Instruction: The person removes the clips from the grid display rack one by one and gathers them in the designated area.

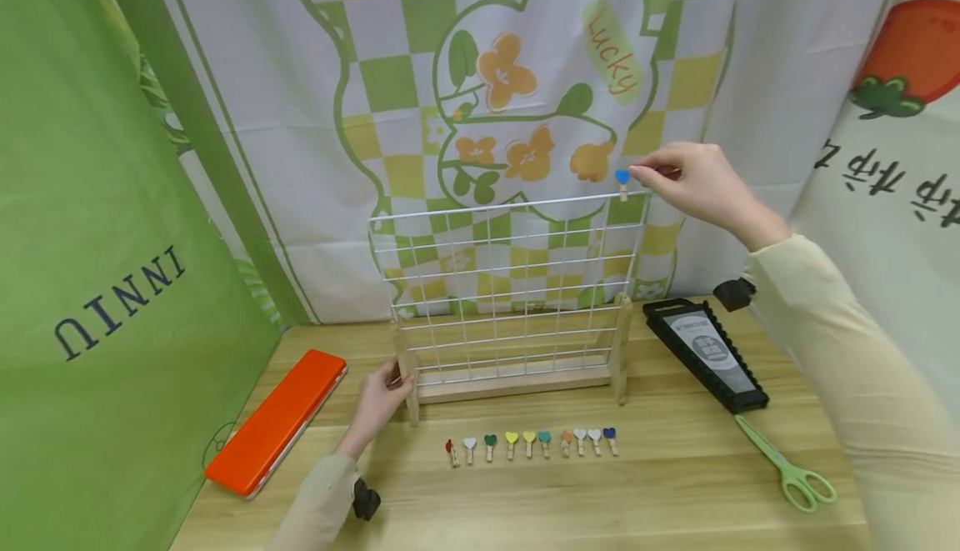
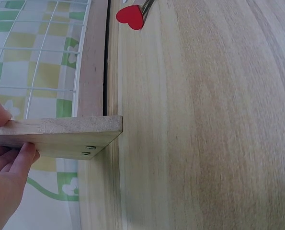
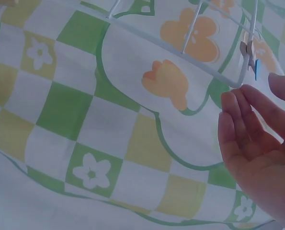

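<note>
While the left hand [image 1: 378, 401] braces the rack, the right hand [image 1: 701, 184] is at the top wire. Clipping step, by the look of it.

- Blue heart clip [image 1: 622, 182]: on the top wire of the wire grid [image 1: 510, 284], at the grid's 1 o'clock corner, heart side up.
- Right grip: released. The wrist view shows the fingers [image 3: 238, 120] relaxed and just beside the clip, with a gap between them. In the head view the fingertips look near-touching, but there is no pinch.
- Left grip: clamped on the wooden foot [image 1: 408, 384] at the rack's 7 o'clock, thumb on top and fingers under. The rack stands upright on the counter [image 1: 600, 501].
- Row of heart clips [image 1: 528, 443]: lying on the counter at the rack's 6 o'clock, none on the grid.
- Also there: orange case [image 1: 277, 422] at 8 o'clock, black tray [image 1: 705, 355] at 3 o'clock, green scissors [image 1: 787, 468] at 4 o'clock.

Judgement: one clip is placed and the rest are pending. The next move calls for the right hand to come down to the row, pinch one clip by its tail so the jaws open, then seat it on a free stretch of wire. The left hand should keep the foot pinned, or the rack may tip.
</note>
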### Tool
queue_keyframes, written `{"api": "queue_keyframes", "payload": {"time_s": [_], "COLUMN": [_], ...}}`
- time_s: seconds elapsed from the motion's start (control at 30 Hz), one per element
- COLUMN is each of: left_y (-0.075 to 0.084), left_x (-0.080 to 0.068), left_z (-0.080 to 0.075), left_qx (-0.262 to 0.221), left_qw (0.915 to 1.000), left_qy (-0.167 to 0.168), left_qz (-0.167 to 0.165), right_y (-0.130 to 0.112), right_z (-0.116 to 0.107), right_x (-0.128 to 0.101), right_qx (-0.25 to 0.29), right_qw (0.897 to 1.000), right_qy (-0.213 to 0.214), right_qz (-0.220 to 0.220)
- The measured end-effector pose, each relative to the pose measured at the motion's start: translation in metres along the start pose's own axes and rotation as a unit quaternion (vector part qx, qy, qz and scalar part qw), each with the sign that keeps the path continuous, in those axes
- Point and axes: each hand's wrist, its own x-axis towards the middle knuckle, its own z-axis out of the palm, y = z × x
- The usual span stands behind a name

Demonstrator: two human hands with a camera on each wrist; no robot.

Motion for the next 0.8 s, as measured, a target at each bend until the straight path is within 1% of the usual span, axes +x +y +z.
{"api": "queue_keyframes", "payload": {"time_s": [0.13, 0.23, 0.43, 0.5, 0.67, 0.73, 0.8], "left_y": [0.001, 0.002, 0.006, 0.011, 0.033, 0.037, 0.036], "left_x": [-0.001, -0.002, -0.003, -0.005, -0.013, -0.015, -0.014], "left_z": [-0.001, -0.001, 0.0, 0.0, -0.003, -0.004, -0.003], "left_qx": [0.001, 0.006, 0.007, 0.009, 0.016, 0.018, 0.019], "left_qw": [1.0, 0.9999, 0.9998, 0.9999, 0.9998, 0.9997, 0.9998], "left_qy": [-0.002, 0.0, 0.005, 0.006, -0.002, -0.005, -0.004], "left_qz": [0.008, 0.015, 0.018, 0.014, 0.01, 0.013, 0.011], "right_y": [-0.001, -0.001, -0.002, -0.001, 0.001, 0.001, 0.002], "right_z": [0.003, 0.003, 0.001, 0.0, 0.002, 0.003, 0.005], "right_x": [0.005, 0.006, 0.005, 0.005, 0.004, 0.004, 0.004], "right_qx": [0.011, 0.012, 0.009, 0.021, 0.059, 0.071, 0.079], "right_qw": [1.0, 0.999, 1.0, 1.0, 0.998, 0.997, 0.996], "right_qy": [-0.026, -0.03, -0.01, -0.004, 0.01, 0.019, 0.029], "right_qz": [0.012, 0.012, -0.005, -0.007, -0.016, -0.028, -0.04]}}
